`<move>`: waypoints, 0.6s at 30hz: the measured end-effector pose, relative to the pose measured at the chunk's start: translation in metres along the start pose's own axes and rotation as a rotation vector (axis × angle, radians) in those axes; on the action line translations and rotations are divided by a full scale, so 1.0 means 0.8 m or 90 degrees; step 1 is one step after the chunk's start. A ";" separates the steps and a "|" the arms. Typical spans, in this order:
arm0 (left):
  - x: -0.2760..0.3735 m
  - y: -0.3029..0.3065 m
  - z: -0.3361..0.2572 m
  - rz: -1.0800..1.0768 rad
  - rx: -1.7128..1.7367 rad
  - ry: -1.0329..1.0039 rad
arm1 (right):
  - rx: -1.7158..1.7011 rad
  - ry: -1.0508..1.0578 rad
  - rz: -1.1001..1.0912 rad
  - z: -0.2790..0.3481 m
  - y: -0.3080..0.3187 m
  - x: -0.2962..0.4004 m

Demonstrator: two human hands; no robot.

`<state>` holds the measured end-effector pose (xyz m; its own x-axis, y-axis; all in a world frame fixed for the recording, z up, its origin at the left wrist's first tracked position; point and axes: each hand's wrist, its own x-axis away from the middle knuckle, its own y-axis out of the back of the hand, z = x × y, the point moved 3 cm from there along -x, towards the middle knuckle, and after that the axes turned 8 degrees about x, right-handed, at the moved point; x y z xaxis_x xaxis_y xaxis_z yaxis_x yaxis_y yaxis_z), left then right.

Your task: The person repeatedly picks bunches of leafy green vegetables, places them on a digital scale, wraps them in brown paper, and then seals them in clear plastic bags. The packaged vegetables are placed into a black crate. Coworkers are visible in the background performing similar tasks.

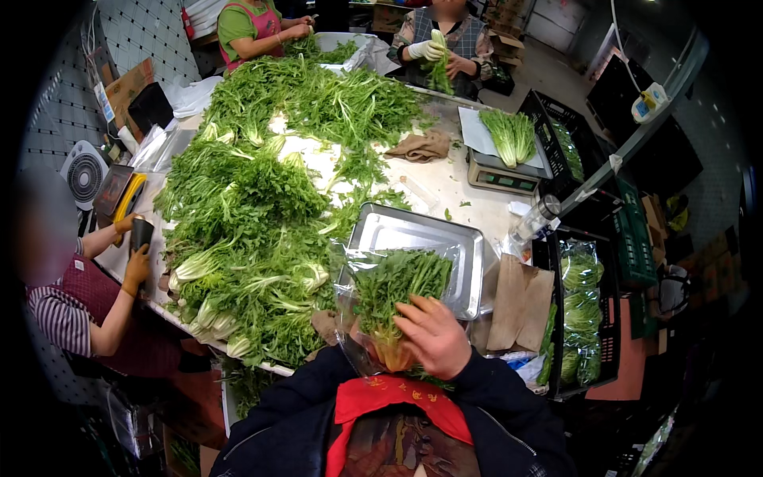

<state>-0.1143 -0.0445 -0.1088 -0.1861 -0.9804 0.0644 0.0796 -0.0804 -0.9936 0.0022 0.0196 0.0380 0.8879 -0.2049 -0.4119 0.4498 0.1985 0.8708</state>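
Note:
A bunch of leafy greens [399, 280] lies in a clear plastic bag [351, 298], over the near edge of a metal tray [477, 262]. My right hand [434, 335] rests on the bagged bunch from the right, its fingers spread over the stems. My left hand [363, 341] is mostly hidden beneath the bag at the stem end; only part of it shows through the plastic, and its grip is unclear. A big heap of loose greens [250, 197] covers the table's left and middle.
A scale [503, 179] carries another bunch at the back right. Black crates [608, 369] with bagged greens stand at the right, beside cardboard [518, 304] and a clear bottle [536, 217]. Co-workers stand at the left and across the table; one handles a dark object.

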 end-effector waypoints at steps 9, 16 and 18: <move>-0.015 -0.011 -0.003 -0.039 -0.012 -0.007 | -0.040 -0.148 -0.090 -0.038 -0.018 0.057; -0.039 -0.031 -0.020 -0.067 -0.033 -0.038 | -0.105 -0.094 0.080 -0.028 -0.010 0.087; -0.050 -0.038 -0.031 -0.068 -0.051 -0.032 | -0.214 -0.061 0.154 -0.025 -0.028 0.114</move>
<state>-0.1338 0.0016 -0.0832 -0.1393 -0.9752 0.1722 -0.0164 -0.1716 -0.9850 0.0747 0.0160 -0.0244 0.9657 -0.1996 -0.1661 0.2507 0.5497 0.7969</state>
